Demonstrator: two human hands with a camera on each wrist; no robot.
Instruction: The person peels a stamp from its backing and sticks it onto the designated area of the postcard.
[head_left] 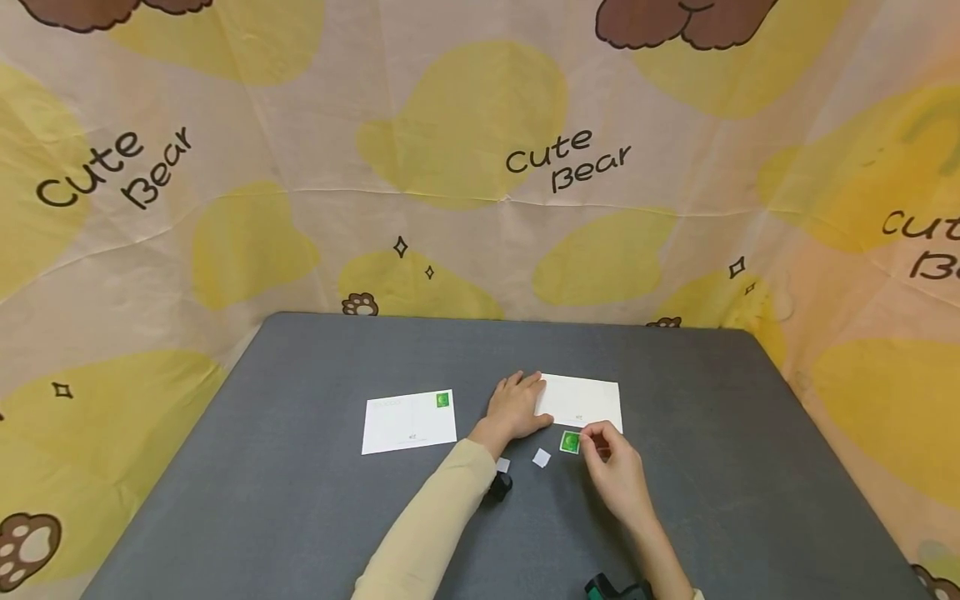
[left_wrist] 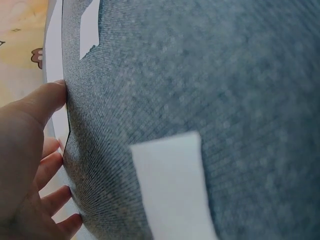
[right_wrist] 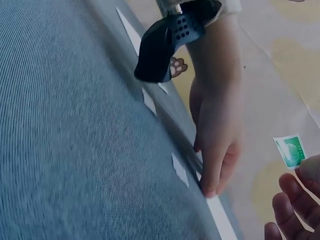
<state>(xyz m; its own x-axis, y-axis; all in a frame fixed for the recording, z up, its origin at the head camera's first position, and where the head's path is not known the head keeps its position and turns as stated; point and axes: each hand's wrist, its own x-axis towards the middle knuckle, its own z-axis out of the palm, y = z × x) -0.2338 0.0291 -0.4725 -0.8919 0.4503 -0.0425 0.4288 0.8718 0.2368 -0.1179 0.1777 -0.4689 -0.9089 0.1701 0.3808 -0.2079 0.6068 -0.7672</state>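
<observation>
My right hand (head_left: 618, 471) pinches a small green stamp with a white border (head_left: 570, 442) between thumb and fingertips. It holds the stamp just off the near edge of a white envelope (head_left: 581, 398). In the right wrist view, the stamp (right_wrist: 290, 151) shows its green printed face, raised off the table. My left hand (head_left: 516, 407) rests at the envelope's left end, its fingers extended and spread. The left wrist view shows the thumb and fingertips of this hand (left_wrist: 30, 155) along the envelope's edge.
A second white envelope (head_left: 408, 425) lies to the left, with a green stamp (head_left: 442, 400) at its upper right corner. Small white paper pieces, one (head_left: 542, 457) in front of the hands and another (head_left: 503, 466) by the left wrist, lie on the grey table (head_left: 712, 467).
</observation>
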